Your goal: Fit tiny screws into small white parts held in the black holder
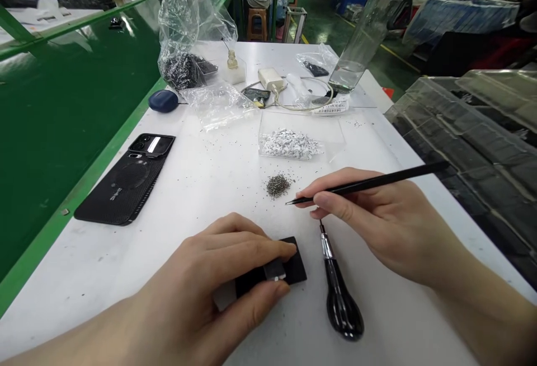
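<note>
My left hand [226,265] is closed, thumb and fingers pinching a small dark block [274,271] with a pale bit at its near end. Under it lies a flat black pad [298,265], partly hidden by the fingers. In a pen-like grip, my right hand [369,215] holds slim black tweezers [377,181], their fine tips pointing left. Just beyond those tips is a small heap of tiny metal screws [278,186]. A screwdriver [338,293] with a bulbous black handle rests on the table between my hands, its shaft pointing away from me.
Small white pieces [291,145] fill a clear tray behind the heap. A black phone [128,178] lies at left. Farther back are a blue oval object [163,101], plastic bags [193,30], a glue bottle [232,59], a cable and a water bottle [361,47]. Clear-lidded trays [461,125] stand at right.
</note>
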The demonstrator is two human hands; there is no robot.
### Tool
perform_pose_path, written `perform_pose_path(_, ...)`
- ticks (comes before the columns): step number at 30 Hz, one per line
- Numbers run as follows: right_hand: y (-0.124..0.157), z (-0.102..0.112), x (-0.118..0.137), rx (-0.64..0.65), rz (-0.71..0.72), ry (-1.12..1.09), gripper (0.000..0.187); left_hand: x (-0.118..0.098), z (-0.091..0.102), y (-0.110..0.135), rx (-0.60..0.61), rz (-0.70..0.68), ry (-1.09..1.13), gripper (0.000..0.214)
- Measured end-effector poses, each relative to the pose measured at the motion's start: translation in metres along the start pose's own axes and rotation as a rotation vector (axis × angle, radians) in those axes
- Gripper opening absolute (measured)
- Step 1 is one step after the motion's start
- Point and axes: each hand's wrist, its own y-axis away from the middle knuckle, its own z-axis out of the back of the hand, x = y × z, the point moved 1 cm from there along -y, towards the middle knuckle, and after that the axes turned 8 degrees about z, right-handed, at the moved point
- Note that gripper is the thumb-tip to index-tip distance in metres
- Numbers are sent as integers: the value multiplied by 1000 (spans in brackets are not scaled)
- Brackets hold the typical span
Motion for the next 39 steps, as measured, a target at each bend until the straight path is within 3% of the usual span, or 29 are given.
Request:
perform_pose_path(5,6,2,9,-10,49,-155,5,-4,1,-1,-13,11,5,36)
perform_pose_path(12,16,0,13,267,176,-303,19,-11,4,-4,85,13,-107,18)
perform_pose_path(15,16,-3,11,327,177,-337,23,-11,3,-6,97,-1,-98,18)
perform_pose_path(29,15,-1,11,348,209,-331,32,-13,3,-4,91,-32,-72,17)
perform_pose_path(39,15,-4,10,294,143,-396,23,-11,4,-6,108,-30,-33,19)
